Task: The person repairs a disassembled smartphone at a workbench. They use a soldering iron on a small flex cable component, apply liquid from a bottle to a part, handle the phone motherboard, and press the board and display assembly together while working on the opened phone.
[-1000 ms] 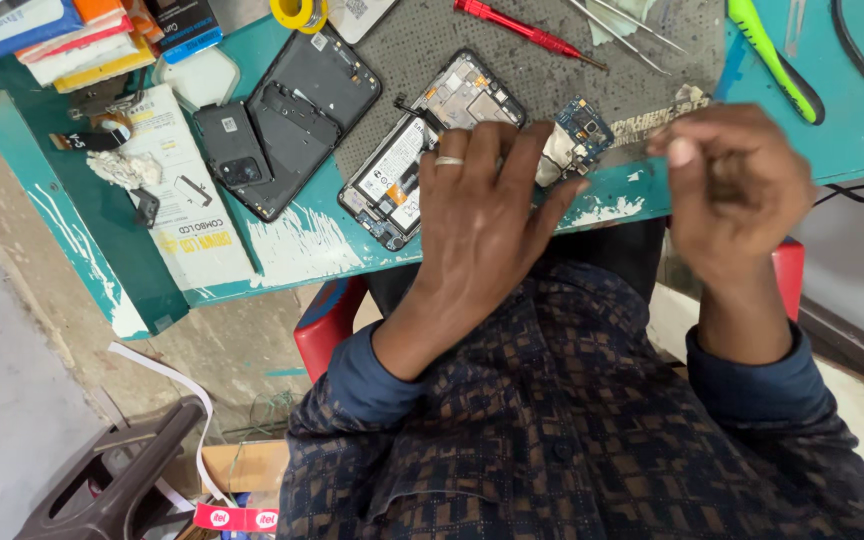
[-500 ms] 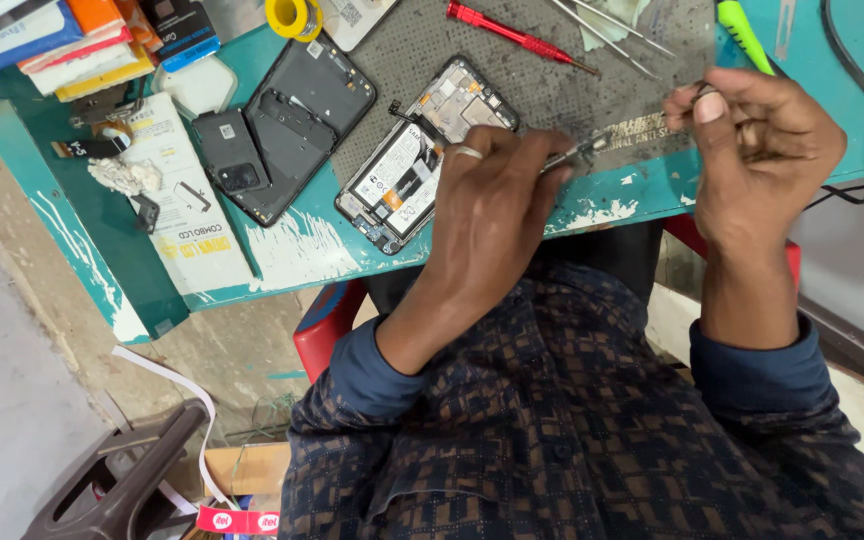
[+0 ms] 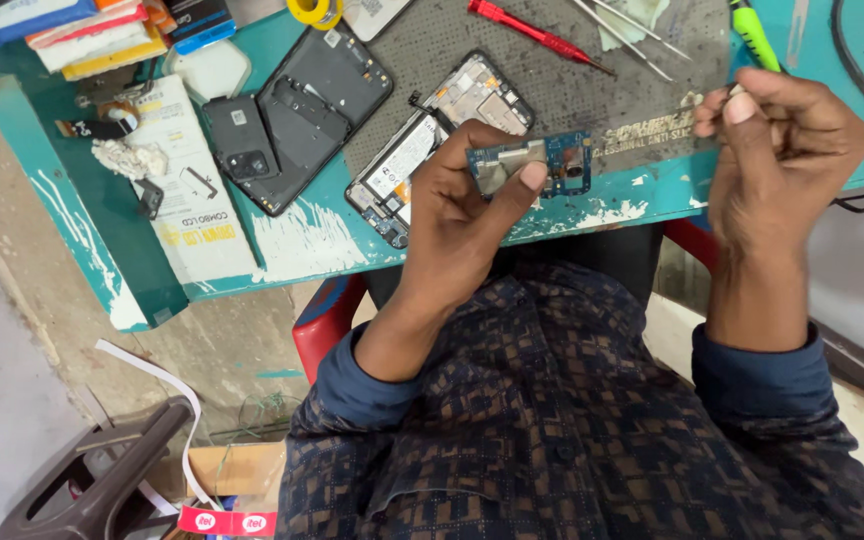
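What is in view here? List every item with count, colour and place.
circuit board: 1, blue, pinched in left hand
opened phone: 1, black frame, on mat
grey mat: 1, on table
back covers: 2, black, left of mat
screwdriver: 1, red, top of mat
green tool: 1, top right
teal table: 1
red stool: 1, under the person
left hand: grip on board
right hand: curled, contents unclear

Worn teal-painted wooden workbench [image 3: 102, 260] over bare concrete floor [image 3: 12, 400], dark plastic stool [image 3: 92, 490] at lower left.
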Demonstrator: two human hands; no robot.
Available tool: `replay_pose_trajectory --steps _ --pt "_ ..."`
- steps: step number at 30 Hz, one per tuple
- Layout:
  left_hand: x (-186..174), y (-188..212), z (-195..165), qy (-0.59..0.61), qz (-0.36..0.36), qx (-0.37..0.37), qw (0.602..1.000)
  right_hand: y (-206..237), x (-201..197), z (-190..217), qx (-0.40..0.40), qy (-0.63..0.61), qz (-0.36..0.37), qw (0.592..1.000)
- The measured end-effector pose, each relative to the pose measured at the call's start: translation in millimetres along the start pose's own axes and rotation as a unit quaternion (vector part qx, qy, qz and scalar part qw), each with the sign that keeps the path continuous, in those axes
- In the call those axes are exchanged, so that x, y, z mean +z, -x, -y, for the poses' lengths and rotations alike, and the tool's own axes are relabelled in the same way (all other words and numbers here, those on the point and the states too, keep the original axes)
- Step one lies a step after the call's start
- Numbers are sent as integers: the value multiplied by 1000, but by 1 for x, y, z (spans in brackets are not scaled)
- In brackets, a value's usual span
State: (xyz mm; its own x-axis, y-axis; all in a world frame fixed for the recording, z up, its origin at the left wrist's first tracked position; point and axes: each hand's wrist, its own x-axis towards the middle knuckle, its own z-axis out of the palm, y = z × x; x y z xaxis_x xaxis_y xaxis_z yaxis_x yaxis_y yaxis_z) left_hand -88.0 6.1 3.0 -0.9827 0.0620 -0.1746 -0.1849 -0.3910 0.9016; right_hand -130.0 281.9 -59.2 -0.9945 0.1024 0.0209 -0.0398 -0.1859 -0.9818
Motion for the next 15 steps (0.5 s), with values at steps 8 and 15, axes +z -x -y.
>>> replay_pose_trajectory --steps 8,15 --pt "7 8 -16 21 3 23 1000 -3 2 2 -8 -27 12 1000" --pt "15 17 -15 -22 1 66 998 23 54 38 21 -44 49 998"
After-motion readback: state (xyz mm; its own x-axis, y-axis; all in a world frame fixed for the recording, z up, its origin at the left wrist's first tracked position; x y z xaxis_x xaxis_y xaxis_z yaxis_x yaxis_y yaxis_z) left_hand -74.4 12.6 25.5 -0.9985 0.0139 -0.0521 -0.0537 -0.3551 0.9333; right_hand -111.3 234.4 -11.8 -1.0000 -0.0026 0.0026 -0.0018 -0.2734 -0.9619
